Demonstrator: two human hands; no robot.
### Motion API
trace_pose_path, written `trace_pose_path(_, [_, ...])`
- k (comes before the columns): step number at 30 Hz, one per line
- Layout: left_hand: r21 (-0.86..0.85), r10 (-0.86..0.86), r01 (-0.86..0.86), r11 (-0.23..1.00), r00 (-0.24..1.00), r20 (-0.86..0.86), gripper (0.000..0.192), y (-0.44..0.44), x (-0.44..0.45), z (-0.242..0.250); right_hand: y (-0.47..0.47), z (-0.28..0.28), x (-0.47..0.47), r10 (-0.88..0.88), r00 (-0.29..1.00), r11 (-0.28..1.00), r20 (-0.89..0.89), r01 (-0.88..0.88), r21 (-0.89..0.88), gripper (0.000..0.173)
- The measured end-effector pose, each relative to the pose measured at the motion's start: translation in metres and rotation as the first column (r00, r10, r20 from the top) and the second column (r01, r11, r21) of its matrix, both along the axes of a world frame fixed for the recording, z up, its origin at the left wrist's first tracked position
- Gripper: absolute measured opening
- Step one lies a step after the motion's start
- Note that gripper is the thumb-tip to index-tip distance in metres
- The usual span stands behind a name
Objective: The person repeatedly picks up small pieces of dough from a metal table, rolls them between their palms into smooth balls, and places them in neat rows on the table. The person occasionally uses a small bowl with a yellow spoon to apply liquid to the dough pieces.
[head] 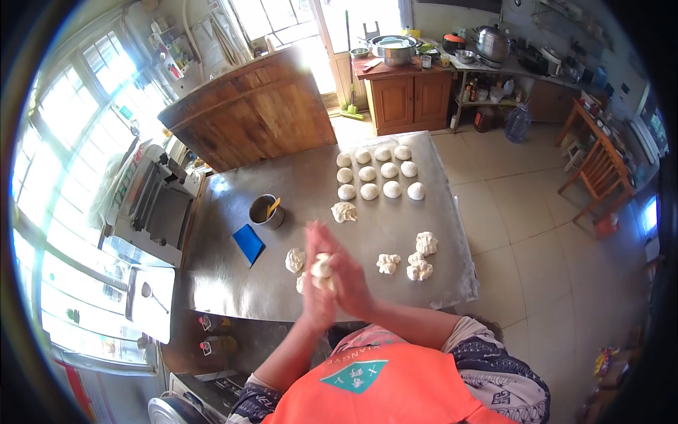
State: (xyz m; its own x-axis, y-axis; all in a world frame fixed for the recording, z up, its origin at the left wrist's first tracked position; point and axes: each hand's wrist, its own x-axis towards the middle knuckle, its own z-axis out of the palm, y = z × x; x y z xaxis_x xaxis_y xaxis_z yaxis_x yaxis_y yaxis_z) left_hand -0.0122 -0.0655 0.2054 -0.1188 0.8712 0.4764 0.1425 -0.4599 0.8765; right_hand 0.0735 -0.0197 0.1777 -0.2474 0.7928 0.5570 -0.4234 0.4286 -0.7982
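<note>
My left hand [318,302] and my right hand [350,276] are pressed together over the metal-topped table [307,185], palms facing, a white dough piece [321,266] held between them. Motion blurs the fingers. Just left of my hands lies a rough dough lump [295,260], and another lump [301,284] is partly covered by my left hand. Beyond my fingertips sits a loose dough lump [344,212]. To the right are a knobbly dough lump [388,263], a lower lump [419,267] and an upper one [427,243]. Smooth round dough balls [369,174] stand in rows at the far side.
A metal pot [259,212] with a yellow-handled tool [273,206] stands left on the table, near a blue flat scraper [248,244]. A wooden panel [254,108] rises behind the far left edge. At left is a machine with rollers [153,204]; a wooden chair [606,177] stands right.
</note>
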Motion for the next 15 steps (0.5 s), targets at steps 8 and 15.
trace_pose_path(8, [-0.101,-0.128,0.112,0.989,0.978,-0.166,0.088,0.017,-0.042,-0.017,-0.002,-0.034,-0.020,0.167,0.965,0.967,0.204,-0.120,-0.223,0.071])
trace_pose_path(15, [-0.294,0.172,-0.181,0.938,0.983,-0.058,0.019,-0.012,-0.062,-0.038,0.020,-0.040,-0.044,0.122,0.926,0.393,-0.357,-0.376,-0.839,0.089])
